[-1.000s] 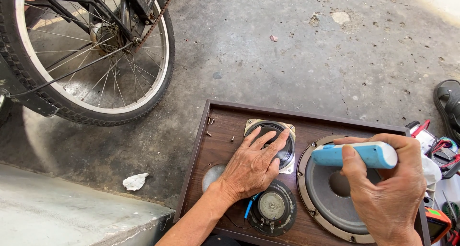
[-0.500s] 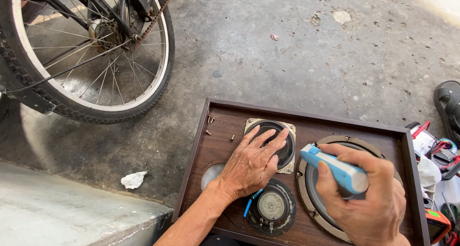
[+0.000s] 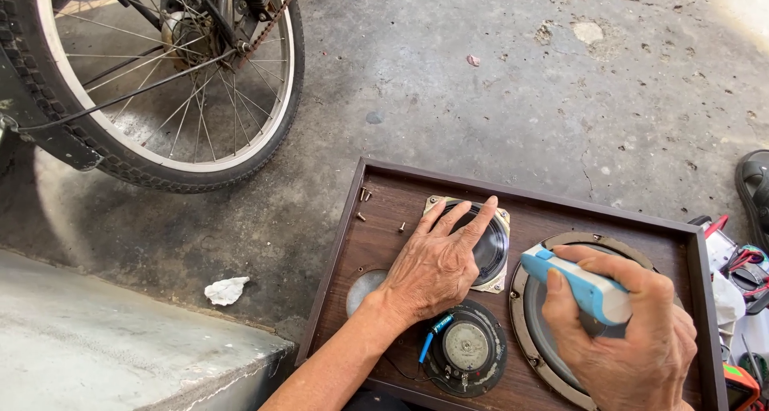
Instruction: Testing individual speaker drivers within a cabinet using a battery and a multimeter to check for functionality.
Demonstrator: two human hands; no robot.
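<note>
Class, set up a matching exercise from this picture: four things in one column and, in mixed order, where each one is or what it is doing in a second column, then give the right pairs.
Things:
1. left hand
2. right hand
3. bicycle wheel
4. loose screws

Places:
A. top left, on the concrete floor
B. in the panel's far left corner
C. flat on the small square-framed speaker
D. gripping a blue and white tool

Pairs: 1-C, 2-D, 3-A, 4-B

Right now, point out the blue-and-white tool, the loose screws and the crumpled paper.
blue-and-white tool (image 3: 578,284), head view, on its barrel.
loose screws (image 3: 365,195), head view, on the pair in the panel's corner.
crumpled paper (image 3: 227,290), head view, on its middle.
</note>
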